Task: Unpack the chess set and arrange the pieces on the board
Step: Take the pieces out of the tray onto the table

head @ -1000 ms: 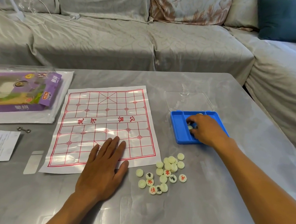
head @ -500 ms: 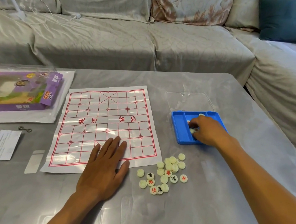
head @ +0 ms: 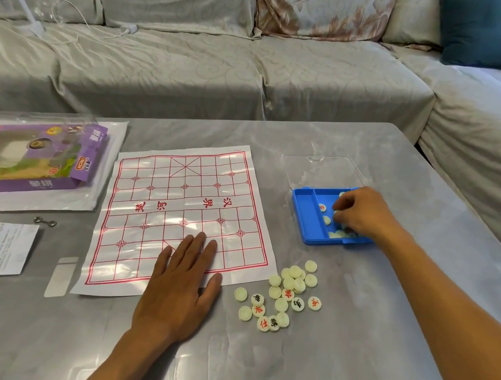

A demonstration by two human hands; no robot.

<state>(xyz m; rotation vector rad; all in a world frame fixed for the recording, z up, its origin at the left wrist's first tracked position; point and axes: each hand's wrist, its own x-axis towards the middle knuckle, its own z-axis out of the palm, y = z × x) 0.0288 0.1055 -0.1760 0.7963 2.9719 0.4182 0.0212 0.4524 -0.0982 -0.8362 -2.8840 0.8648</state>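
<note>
Starting at the far left of the bench [head: 376,163], I see the purple box [head: 29,157] lying on its clear wrapper, set well away from the play area, I think so the packaging stays out of the way. Nearer me sit a small leaflet [head: 8,249] and a little metal ring [head: 44,221], also put aside. Next comes the paper board [head: 185,206], spread flat with its red grid facing up and no pieces on it yet. My left hand [head: 177,289] lies on its near edge with the fingers straight and spread a little, holding nothing; I judge it is there to pin the thin sheet so it neither curls nor slides. Just right of that hand is the pile of pieces [head: 284,294], pale discs lying loose on the bench beside the board's near right corner, some showing red or black characters and some face down, close enough to be sorted onto the grid later. Farther right and farther back is the blue tray [head: 309,221], with its clear lid [head: 320,171] lying flat behind it. My right hand [head: 359,214] is inside the tray, fingers curled over the discs left there; I cannot tell whether it actually has one pinched. By my reckoning the unpacking is partly done and the arranging has not begun.
</note>
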